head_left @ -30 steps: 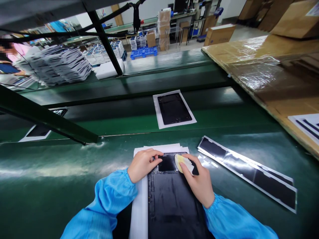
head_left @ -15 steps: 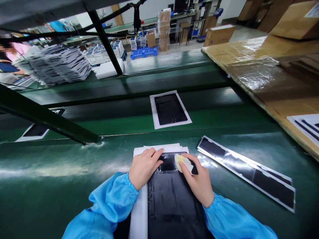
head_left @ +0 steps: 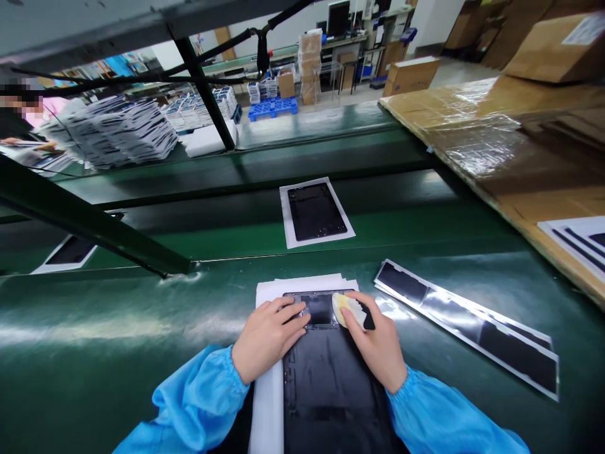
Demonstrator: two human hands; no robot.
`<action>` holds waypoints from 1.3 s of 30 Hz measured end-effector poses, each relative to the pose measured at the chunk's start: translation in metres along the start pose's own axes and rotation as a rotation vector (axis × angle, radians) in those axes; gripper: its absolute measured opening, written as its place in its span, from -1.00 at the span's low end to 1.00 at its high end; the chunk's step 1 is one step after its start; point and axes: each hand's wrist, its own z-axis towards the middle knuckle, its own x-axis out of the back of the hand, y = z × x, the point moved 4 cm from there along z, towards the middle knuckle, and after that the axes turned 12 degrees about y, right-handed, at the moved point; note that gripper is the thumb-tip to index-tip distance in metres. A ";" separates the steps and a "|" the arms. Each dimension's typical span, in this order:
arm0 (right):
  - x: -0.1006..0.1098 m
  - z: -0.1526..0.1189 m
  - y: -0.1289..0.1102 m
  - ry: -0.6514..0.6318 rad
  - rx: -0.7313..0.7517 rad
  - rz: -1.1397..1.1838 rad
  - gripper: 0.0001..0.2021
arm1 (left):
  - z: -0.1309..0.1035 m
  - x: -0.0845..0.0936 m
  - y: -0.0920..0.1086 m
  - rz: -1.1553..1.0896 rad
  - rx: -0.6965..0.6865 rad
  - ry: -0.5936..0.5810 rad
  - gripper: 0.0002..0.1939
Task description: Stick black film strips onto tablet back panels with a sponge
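Note:
A dark flat panel, like a tablet's back or screen part, lies on white sheets in front of me. Near its far end is a glossy black rectangle. My left hand rests flat at the panel's far left corner, fingers stretched and slightly spread. In my right hand, thumb and fingers pinch a whitish-yellow pad, which touches the panel at the right of the glossy rectangle. The underside of the pad is hidden.
Black strips with white edges lie to the right. Another dark panel on white paper sits on the green belt ahead. A slanted green post stands left, and wrapped cardboard covers the right side. A person is at far left.
My left hand has shifted left and nearer, its fingers flatter and more spread. My right hand stays nearly in place with the pad. The dark panel on the belt appears slightly further left.

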 end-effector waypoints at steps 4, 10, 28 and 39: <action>-0.005 0.006 -0.006 -0.114 0.030 -0.148 -0.76 | -0.001 0.000 -0.002 -0.003 0.011 -0.053 -0.68; -0.038 0.014 -0.026 -0.258 0.097 -0.120 -0.75 | 0.004 0.003 -0.003 -0.027 -0.034 -0.093 -0.66; 0.002 0.005 -0.009 -0.111 0.070 -0.227 -0.71 | -0.001 0.005 -0.002 -0.044 -0.023 -0.030 -0.79; 0.032 0.006 0.034 0.453 -0.529 0.336 -0.51 | 0.019 -0.008 0.020 -0.017 -0.012 -0.004 -0.70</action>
